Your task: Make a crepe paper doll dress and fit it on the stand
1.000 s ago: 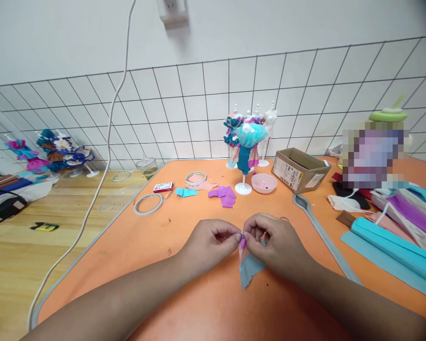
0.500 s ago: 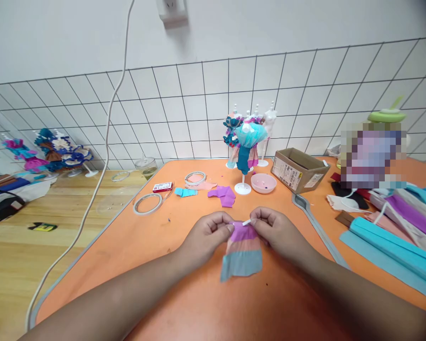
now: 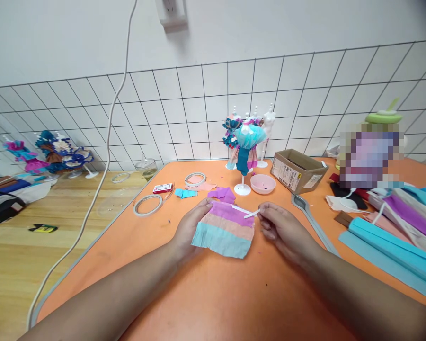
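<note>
My left hand (image 3: 190, 229) is closed on the left edge of a striped piece of crepe paper (image 3: 227, 232), purple, peach and light blue from top to bottom. My right hand (image 3: 282, 229) pinches the end of a narrow white strip (image 3: 251, 214), which looks like tape backing. The strip runs from my fingertips to the purple top edge of the paper, where part of it still lies along that edge. Beyond my hands stands a small dress form (image 3: 243, 161) in teal and light blue crepe paper.
Tape rolls (image 3: 148, 205), a small red-and-white box (image 3: 163, 188) and purple paper scraps (image 3: 222, 194) lie beyond my hands. A pink bowl (image 3: 263, 184) and a cardboard box (image 3: 298, 171) stand at the back. Blue crepe paper rolls (image 3: 394, 241) are at the right; a cable (image 3: 108, 142) hangs left.
The crepe paper has spread out wider and its face now shows more fully. My right hand has drawn the white strip partly away from the top edge. My left hand has shifted left.
</note>
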Available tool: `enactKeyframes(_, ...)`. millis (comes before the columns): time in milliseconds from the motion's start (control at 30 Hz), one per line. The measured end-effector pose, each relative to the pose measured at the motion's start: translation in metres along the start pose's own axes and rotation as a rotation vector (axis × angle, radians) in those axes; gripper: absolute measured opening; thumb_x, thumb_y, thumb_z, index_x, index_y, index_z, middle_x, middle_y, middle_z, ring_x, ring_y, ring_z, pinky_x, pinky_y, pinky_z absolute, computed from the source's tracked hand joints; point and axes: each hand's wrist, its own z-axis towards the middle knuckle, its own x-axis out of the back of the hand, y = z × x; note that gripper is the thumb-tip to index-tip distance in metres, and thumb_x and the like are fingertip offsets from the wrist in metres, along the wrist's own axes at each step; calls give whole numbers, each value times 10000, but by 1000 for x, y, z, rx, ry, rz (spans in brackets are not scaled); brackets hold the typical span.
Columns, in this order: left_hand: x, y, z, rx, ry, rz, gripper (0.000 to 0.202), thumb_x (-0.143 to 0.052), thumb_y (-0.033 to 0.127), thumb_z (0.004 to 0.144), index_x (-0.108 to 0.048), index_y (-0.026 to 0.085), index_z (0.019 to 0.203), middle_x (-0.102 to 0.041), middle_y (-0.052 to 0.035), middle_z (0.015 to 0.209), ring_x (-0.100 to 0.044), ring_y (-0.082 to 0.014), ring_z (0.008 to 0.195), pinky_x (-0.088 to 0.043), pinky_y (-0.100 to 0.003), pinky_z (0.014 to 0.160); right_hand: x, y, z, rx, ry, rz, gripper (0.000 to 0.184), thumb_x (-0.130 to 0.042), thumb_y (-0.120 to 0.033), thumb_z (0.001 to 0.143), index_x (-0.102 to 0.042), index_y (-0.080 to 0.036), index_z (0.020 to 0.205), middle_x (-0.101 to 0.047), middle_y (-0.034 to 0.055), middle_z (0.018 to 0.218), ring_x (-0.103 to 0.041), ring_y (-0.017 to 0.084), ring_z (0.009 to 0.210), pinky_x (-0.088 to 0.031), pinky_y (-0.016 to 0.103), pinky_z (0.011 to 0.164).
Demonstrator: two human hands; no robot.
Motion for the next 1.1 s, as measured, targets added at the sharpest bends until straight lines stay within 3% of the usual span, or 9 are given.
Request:
enactKeyframes(133,-3,2,-1,46,-32,-34,85,-575,245,796,-558,164,773,-508,31,652,-502,-98,570,-410,-210,558,4,-9,3,-45,66,340,134,-575,-154,669,-454,-175,617,-620,62,950,-570,125,735,-503,257,633)
enactKeyframes(233,-4,1,-2,55,-38,-30,82,-589,230,775,-551,159,758,-509,31,648,-496,-93,557,-404,-208,555,12,-19,8,-125,92,390,191,-596,-124,679,-422,-180,623,-551,-18,681,-360,34,440,-371,168,423)
enactKeyframes(300,-4,0,-2,46,-40,-9,87,-589,232,771,-545,159,752,-518,28,664,-496,-93,566,-402,-209,566,15,-23,9,-98,19,295,221,-629,-160,715,-421,-192,647,-366,-87,529,-173,33,391,-192,159,350)
enactKeyframes(400,-2,-2,-1,27,-62,6,98,-584,250,775,-539,163,762,-512,31,672,-487,-94,582,-399,-213,587,14,-26,6,17,-62,-89,152,-629,-329,786,-533,-214,759,-239,-98,502,-151,57,420,-124,187,384)
enactKeyframes(533,1,-5,0,28,-81,32,126,-603,277,767,-535,171,781,-489,36,669,-470,-96,604,-384,-210,594,4,-24,-3,63,-199,-553,297,-617,-473,785,-645,-183,842,-487,-27,652,-351,77,535,-218,217,457)
enactKeyframes(667,7,-10,2,2,-122,71,165,-599,332,792,-536,179,798,-512,26,684,-501,-116,638,-402,-221,617,1,-22,-6,38,-211,-564,246,-641,-426,755,-607,-186,803,-523,-24,710,-387,85,577,-260,226,511)
enactKeyframes(833,18,-8,7,-219,-84,450,387,-474,524,867,-597,172,969,-641,-74,931,-594,-211,898,-439,-312,808,4,-27,-6,146,-177,-687,140,-575,-314,760,-533,-185,725,-461,-31,662,-406,106,617,-288,230,553)
enactKeyframes(933,18,3,3,-439,-30,735,432,-474,511,872,-589,211,1162,-584,-107,1233,-473,-259,1204,-317,-367,1028,-1,-28,-11,99,-257,-752,71,-553,-234,717,-504,-190,690,-430,-45,615,-388,99,570,-264,224,518)
enactKeyframes(1100,2,18,-13,-404,-350,1041,310,-538,425,849,-701,225,1022,-629,-99,1167,-499,-268,1171,-327,-359,1022,-14,-24,-21,40,-341,-751,52,-517,-206,693,-474,-195,667,-404,-55,574,-377,91,517,-243,221,481)
